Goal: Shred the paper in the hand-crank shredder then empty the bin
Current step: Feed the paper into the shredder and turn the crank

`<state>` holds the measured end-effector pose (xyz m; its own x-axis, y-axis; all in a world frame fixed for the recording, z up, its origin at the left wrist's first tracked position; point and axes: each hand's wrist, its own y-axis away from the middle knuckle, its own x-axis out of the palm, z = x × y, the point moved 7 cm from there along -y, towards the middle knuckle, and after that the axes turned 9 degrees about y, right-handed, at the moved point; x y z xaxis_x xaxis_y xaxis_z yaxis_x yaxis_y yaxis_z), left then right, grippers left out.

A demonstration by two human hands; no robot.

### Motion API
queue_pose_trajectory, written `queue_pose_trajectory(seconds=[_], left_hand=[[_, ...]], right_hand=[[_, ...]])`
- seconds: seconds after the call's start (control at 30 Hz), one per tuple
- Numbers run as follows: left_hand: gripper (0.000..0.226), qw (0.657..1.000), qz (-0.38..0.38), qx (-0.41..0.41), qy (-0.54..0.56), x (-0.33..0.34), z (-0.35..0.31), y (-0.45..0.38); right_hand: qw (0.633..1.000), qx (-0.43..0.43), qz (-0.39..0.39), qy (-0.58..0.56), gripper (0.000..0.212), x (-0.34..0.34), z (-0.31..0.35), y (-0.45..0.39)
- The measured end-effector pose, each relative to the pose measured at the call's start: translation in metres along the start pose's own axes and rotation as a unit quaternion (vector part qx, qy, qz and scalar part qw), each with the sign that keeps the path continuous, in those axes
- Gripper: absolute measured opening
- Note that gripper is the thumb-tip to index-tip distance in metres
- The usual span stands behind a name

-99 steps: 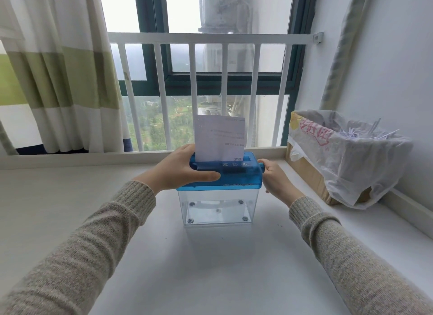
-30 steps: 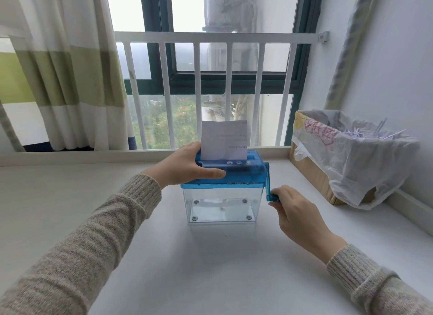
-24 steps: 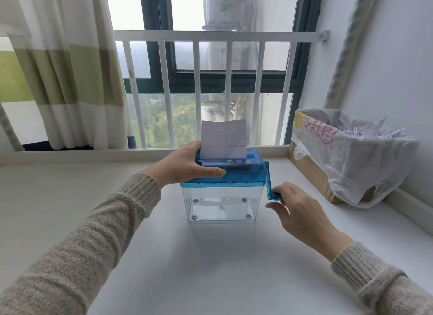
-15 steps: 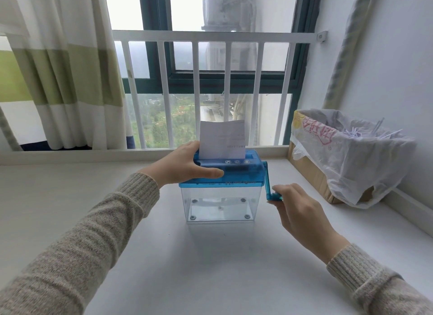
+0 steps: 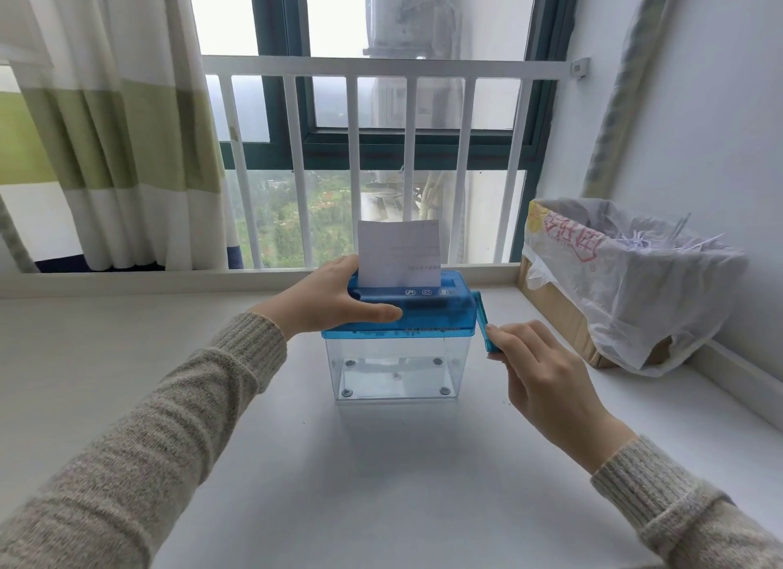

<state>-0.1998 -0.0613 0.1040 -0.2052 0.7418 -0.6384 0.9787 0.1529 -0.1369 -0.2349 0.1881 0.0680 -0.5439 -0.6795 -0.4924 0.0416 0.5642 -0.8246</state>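
Gripping shredder [image 5: 409,310] lid with left hand [image 5: 328,304]; right hand [image 5: 538,367] pinching crank [image 5: 487,327] at shredder's right end, paper [image 5: 398,253] standing upright in shredder's slot.

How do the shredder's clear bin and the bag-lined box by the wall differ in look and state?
1. The clear bin has see-through plastic walls; the bag-lined box is brown cardboard under a crinkled whitish bag.
2. The clear bin shows no shreds; the bag-lined box already holds paper strips.
3. The clear bin is capped by the blue shredder head; the bag-lined box stands open on top.

Both rest on the same white ledge.
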Motion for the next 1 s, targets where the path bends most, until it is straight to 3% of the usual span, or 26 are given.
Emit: queue_pose_trajectory(seconds=[0.1, 0.3, 0.5, 0.73, 0.87, 1.0], left_hand=[[0.093, 1.000, 0.002, 0.001, -0.004, 0.000, -0.001, 0.001], [0.085, 1.000, 0.004, 0.008, 0.006, 0.001, -0.003, 0.000], [0.099, 1.000, 0.009, 0.009, 0.001, 0.001, -0.003, 0.001], [0.084, 1.000, 0.014, 0.007, 0.008, 0.002, -0.003, 0.001], [0.091, 1.000, 0.015, 0.007, 0.003, 0.001, -0.003, 0.001], [0.084, 1.000, 0.011, 0.010, -0.001, 0.001, -0.004, 0.000]], right_hand=[[1.000, 0.002, 0.002, 0.005, 0.044, -0.001, 0.001, 0.000], [0.999, 0.030, -0.036, 0.010, 0.034, -0.013, 0.000, -0.011], [0.999, 0.031, -0.036, 0.023, 0.025, -0.017, 0.001, -0.015], [0.997, 0.051, -0.046, 0.037, 0.020, -0.020, -0.001, -0.020], [0.995, 0.073, -0.051, 0.038, 0.011, -0.023, -0.006, -0.031], [0.996, 0.079, -0.029, 0.038, 0.012, -0.023, -0.007, -0.035]])
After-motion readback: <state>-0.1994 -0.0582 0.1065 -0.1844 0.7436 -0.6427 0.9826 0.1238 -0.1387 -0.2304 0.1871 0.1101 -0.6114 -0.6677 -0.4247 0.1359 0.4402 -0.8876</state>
